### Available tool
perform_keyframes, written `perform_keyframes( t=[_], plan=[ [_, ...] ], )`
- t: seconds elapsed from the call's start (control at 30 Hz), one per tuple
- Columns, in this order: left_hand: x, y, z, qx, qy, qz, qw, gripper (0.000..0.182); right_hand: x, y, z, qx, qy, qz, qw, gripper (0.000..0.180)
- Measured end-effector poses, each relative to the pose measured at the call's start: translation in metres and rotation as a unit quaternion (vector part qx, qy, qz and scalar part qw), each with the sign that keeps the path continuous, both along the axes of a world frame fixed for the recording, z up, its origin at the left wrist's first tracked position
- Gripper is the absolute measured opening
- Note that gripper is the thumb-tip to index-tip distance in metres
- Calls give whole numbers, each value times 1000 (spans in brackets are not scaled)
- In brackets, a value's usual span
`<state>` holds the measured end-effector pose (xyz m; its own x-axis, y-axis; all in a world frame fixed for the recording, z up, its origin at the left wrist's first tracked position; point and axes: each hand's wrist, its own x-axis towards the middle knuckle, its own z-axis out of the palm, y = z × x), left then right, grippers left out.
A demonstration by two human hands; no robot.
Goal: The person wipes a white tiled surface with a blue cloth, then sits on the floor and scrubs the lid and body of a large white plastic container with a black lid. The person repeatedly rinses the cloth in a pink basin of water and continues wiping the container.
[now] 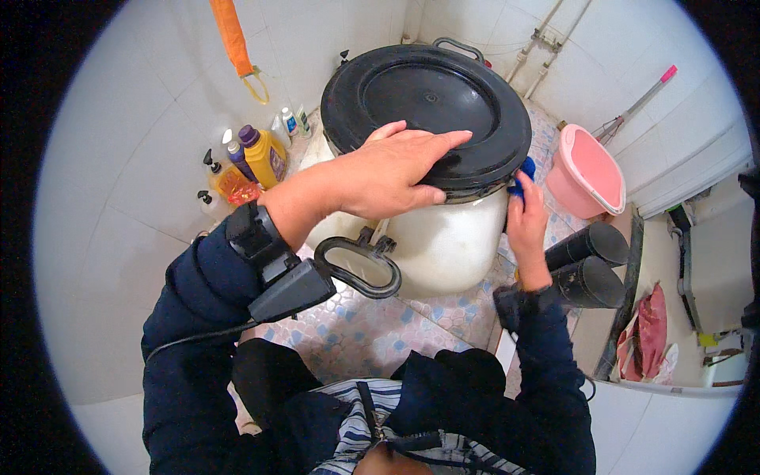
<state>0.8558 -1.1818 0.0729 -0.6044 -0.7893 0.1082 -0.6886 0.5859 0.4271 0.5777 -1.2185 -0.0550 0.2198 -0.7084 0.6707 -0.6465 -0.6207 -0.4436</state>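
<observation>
A large white plastic barrel [454, 252] stands on the tiled floor before me, topped by a round black lid [430, 95]. My left hand [395, 169] lies on the lid's near side, fingers spread, with nothing in its grasp. At the barrel's right side, just below the lid's rim, my right hand [528, 217] grips a blue cloth [525, 175]. Most of that cloth is hidden behind the fingers and the barrel. A black oval carry handle [359, 267] sticks out from the barrel's front, under my left wrist.
Several bottles stand along the left wall, among them a yellow jug [265, 157]. An orange strip [230, 35] hangs above. To the right are a pink basin [585, 172], black boots or tubes [588, 264] and a raised ledge [623, 297].
</observation>
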Motion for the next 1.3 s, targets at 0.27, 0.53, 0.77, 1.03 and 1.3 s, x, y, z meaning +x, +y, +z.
perform_keyframes(
  t=[0.27, 0.53, 0.77, 1.03, 1.3],
  plan=[
    [-3, 4, -4, -79, 42, 19, 996, 71, 59, 102, 29, -98, 232, 168, 953, 37],
    [-4, 0, -11, -116, 36, 8, 993, 70, 53, 99, 27, -118, 288, 104, 945, 44],
    [-3, -3, -13, -145, 44, 3, 988, 66, 83, 83, 42, -153, 311, 134, 929, 40],
    [-2, -2, -13, -86, 50, 18, 995, 73, 77, 106, 19, -104, 363, 262, 888, 34],
    [-3, -6, -18, -102, 84, -3, 991, 72, 65, 128, -10, -68, 458, 348, 815, 32]
  ],
)
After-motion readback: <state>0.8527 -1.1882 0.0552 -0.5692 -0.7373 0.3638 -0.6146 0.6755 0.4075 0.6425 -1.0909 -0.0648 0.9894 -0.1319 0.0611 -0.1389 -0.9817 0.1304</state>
